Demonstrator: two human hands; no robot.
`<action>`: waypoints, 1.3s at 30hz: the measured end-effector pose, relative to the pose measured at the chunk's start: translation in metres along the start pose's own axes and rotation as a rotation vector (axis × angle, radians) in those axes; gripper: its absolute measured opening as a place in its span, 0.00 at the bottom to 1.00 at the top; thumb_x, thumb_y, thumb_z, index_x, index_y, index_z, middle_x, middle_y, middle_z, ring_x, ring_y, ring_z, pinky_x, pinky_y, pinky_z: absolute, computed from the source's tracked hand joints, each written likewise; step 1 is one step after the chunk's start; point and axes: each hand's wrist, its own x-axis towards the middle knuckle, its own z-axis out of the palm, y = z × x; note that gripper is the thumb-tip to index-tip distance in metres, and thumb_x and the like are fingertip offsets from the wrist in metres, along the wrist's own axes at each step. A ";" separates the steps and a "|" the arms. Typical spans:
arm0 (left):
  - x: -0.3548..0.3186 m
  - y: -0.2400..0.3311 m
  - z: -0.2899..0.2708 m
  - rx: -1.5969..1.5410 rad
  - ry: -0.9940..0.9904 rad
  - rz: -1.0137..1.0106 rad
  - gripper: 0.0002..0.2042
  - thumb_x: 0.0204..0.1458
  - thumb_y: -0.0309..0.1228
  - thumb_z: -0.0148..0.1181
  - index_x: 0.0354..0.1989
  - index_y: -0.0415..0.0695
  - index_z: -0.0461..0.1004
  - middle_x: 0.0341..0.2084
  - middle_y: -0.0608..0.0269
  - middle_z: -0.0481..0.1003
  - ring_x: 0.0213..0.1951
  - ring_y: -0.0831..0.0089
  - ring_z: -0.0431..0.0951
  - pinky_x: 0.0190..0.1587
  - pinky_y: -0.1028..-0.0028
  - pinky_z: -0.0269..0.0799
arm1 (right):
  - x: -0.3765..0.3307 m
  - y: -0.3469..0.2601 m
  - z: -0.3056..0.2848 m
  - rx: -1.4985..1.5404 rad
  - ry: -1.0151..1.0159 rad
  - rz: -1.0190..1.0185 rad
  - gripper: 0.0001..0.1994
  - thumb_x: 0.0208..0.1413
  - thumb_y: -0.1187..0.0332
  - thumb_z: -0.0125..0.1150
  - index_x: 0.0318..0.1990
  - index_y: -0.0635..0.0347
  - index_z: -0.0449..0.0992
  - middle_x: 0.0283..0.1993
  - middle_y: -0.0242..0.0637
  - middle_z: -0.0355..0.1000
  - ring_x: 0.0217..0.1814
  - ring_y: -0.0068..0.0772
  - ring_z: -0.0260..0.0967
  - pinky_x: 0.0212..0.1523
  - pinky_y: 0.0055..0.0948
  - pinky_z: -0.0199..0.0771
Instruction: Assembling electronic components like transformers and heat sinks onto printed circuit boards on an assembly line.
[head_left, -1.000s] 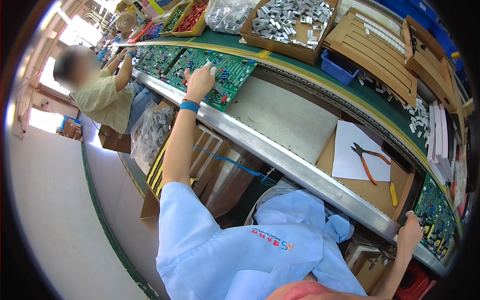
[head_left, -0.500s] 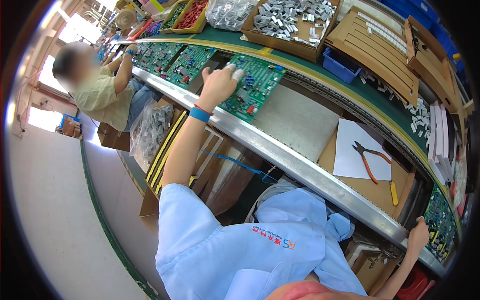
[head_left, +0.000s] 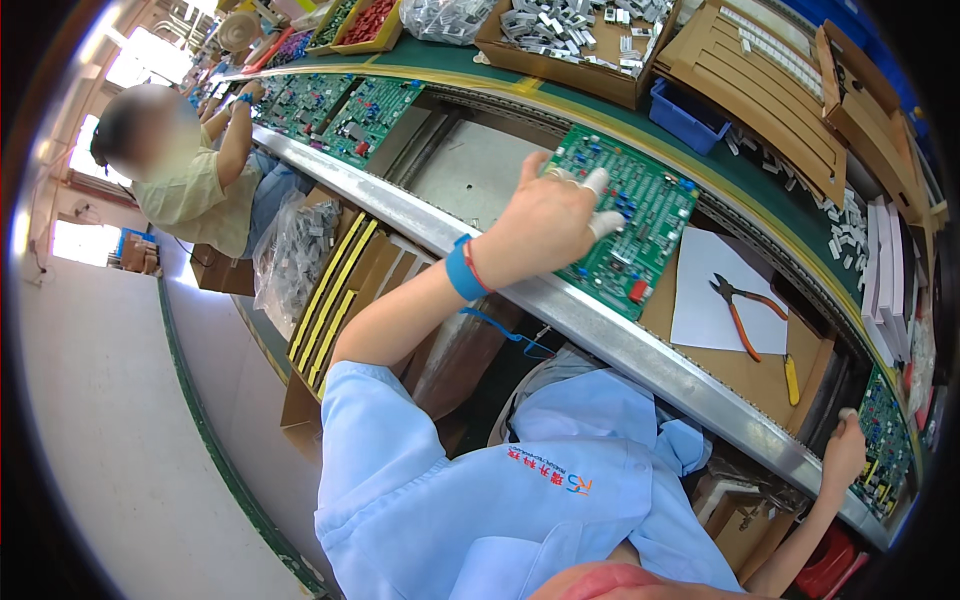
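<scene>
My left hand (head_left: 550,222), wearing a blue wrist strap and white finger cots, grips a green circuit board (head_left: 640,215) by its left side. This board is populated with small components, including blue ones and a red block near its front corner. It lies slanted across the conveyor channel, reaching over the metal front rail (head_left: 690,385). At the far right, my right hand (head_left: 845,455) is by the rail, beside another green circuit board (head_left: 885,435). Its fingers are bunched and partly hidden, so I cannot make out whether they hold anything.
Orange-handled cutters (head_left: 740,310) lie on white paper, near a yellow-handled tool (head_left: 791,380). Behind are a cardboard box of metallic parts (head_left: 580,35) and a blue bin (head_left: 685,125). More circuit boards (head_left: 370,118) line the channel at left, where another person (head_left: 190,190) sits.
My left hand has carried the circuit board rightward along the channel, up to the white paper. My right hand has shifted slightly upward beside the right-hand board.
</scene>
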 end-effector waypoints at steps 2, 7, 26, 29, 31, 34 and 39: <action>0.002 0.015 0.004 -0.006 0.031 0.087 0.25 0.57 0.45 0.52 0.51 0.33 0.67 0.24 0.47 0.76 0.36 0.52 0.77 0.58 0.52 0.52 | 0.010 -0.020 -0.012 0.099 0.131 -0.101 0.11 0.60 0.68 0.50 0.48 0.52 0.73 0.36 0.49 0.75 0.38 0.54 0.72 0.36 0.46 0.71; 0.006 0.042 0.023 -0.035 0.101 0.243 0.26 0.55 0.45 0.54 0.50 0.32 0.67 0.22 0.50 0.76 0.37 0.54 0.76 0.57 0.54 0.54 | 0.057 -0.111 -0.035 0.422 0.385 -0.468 0.13 0.60 0.67 0.53 0.52 0.53 0.71 0.45 0.43 0.73 0.43 0.49 0.72 0.41 0.40 0.72; 0.034 -0.292 -0.029 0.345 0.235 -0.861 0.21 0.60 0.41 0.41 0.54 0.38 0.62 0.42 0.41 0.76 0.49 0.44 0.75 0.59 0.38 0.42 | 0.200 -0.174 0.004 0.495 0.467 -0.529 0.22 0.63 0.55 0.49 0.53 0.66 0.67 0.51 0.53 0.65 0.52 0.57 0.63 0.49 0.44 0.66; 0.041 -0.311 -0.017 0.386 0.130 -0.847 0.21 0.59 0.41 0.42 0.53 0.37 0.63 0.40 0.38 0.76 0.47 0.45 0.76 0.60 0.37 0.39 | 0.212 -0.163 0.016 0.479 0.461 -0.557 0.16 0.62 0.62 0.50 0.50 0.64 0.70 0.51 0.51 0.66 0.52 0.56 0.64 0.50 0.42 0.66; 0.041 -0.312 -0.013 0.410 0.047 -0.837 0.22 0.58 0.41 0.43 0.54 0.36 0.62 0.38 0.37 0.76 0.45 0.43 0.76 0.58 0.34 0.41 | 0.208 -0.165 0.011 0.515 0.461 -0.571 0.14 0.61 0.65 0.51 0.50 0.62 0.72 0.50 0.50 0.67 0.52 0.55 0.64 0.50 0.41 0.66; 0.037 -0.307 -0.008 0.436 0.066 -0.716 0.23 0.57 0.40 0.43 0.54 0.34 0.62 0.37 0.36 0.76 0.43 0.41 0.76 0.55 0.37 0.52 | 0.190 -0.172 -0.008 0.689 0.537 -0.651 0.14 0.55 0.73 0.54 0.49 0.51 0.75 0.42 0.47 0.70 0.47 0.53 0.66 0.46 0.41 0.68; 0.015 -0.290 -0.006 0.450 -0.028 -0.670 0.28 0.61 0.47 0.37 0.61 0.38 0.59 0.38 0.36 0.75 0.44 0.42 0.75 0.54 0.46 0.58 | 0.195 -0.181 -0.007 0.577 0.481 -0.531 0.09 0.53 0.67 0.59 0.41 0.56 0.75 0.38 0.45 0.70 0.43 0.52 0.69 0.40 0.43 0.69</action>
